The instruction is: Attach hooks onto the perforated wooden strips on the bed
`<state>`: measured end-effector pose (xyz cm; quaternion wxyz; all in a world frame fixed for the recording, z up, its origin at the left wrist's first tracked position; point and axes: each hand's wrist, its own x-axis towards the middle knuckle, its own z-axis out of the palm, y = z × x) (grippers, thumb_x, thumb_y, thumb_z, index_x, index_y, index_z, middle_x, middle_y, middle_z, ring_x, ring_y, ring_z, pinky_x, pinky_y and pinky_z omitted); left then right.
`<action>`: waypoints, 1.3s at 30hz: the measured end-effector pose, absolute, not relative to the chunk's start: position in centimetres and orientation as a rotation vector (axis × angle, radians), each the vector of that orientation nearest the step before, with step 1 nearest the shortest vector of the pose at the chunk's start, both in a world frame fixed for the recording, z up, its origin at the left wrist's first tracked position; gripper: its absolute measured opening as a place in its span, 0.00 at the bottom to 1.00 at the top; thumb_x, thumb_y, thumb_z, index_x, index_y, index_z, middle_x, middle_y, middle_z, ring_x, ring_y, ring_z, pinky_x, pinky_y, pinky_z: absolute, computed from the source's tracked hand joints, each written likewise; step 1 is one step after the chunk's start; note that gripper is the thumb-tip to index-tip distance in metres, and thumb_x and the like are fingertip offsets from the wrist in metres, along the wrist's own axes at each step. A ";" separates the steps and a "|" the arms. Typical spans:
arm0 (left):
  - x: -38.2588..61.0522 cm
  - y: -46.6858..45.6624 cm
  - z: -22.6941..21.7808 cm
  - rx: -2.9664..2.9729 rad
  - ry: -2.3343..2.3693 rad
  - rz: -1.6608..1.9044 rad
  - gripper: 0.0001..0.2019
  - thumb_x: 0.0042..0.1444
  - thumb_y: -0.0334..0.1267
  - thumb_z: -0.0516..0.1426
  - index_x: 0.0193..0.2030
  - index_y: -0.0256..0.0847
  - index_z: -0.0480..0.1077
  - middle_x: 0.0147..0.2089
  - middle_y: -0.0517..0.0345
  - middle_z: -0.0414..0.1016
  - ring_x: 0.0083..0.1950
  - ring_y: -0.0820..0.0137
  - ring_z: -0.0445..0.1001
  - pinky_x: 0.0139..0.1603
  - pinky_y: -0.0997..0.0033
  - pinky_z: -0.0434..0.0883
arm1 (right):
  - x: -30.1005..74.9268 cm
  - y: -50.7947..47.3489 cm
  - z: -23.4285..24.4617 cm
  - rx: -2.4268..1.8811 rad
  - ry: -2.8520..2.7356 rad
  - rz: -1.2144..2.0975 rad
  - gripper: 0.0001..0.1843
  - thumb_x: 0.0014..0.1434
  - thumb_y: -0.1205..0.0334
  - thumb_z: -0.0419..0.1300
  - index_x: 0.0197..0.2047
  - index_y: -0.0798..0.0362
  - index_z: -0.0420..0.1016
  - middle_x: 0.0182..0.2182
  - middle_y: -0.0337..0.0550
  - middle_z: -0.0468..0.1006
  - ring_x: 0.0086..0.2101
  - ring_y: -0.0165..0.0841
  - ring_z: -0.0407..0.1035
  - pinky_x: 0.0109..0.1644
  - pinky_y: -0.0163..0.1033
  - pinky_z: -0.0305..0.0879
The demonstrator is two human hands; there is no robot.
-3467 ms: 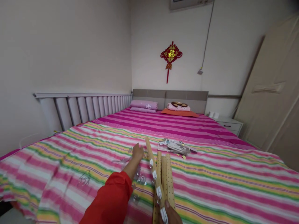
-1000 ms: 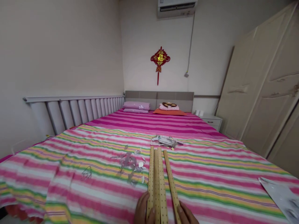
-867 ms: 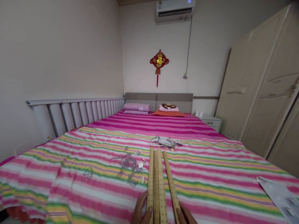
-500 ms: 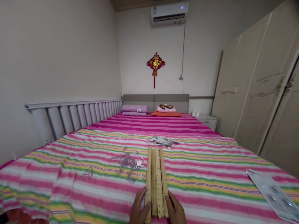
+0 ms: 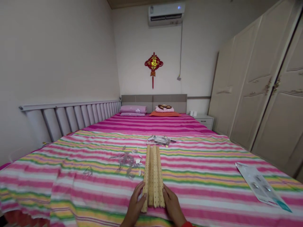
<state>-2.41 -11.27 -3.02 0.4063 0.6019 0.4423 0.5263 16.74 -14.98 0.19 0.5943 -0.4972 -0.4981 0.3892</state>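
Several long pale wooden strips (image 5: 155, 176), dotted with rows of small dark marks or holes, lie side by side on the striped bed cover (image 5: 201, 176), pointing away from me. My left hand (image 5: 136, 201) grips the near end of the leftmost strip, thumb on top and fingers along its outer side. On the opposite side, my right hand (image 5: 172, 201) presses against the rightmost strip with its fingers closed along the edge. The near ends are slightly uneven, and the leftmost reaches closest to me.
Left of the strips lie scattered clear plastic scraps (image 5: 127, 160) and a thin clear loop (image 5: 88, 172). Beyond their far ends is a plastic packet (image 5: 160, 139). A clear blister pack (image 5: 259, 186) rests at the right. Pillows (image 5: 133, 109) stand against the headboard.
The strips have come closer together, with the gap beside the rightmost one narrowed. Both hands stay at their sides. My view has turned slightly right.
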 end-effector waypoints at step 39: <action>-2.9 -11.4 -2.6 1.648 1.121 1.246 0.32 0.41 0.45 0.64 0.56 0.42 0.67 0.63 0.46 0.65 0.65 0.55 0.60 0.65 0.55 0.61 | 15.9 -17.1 -1.9 -1.029 -1.447 0.935 0.44 0.50 0.69 0.60 0.67 0.45 0.49 0.50 0.44 0.77 0.47 0.40 0.72 0.50 0.42 0.67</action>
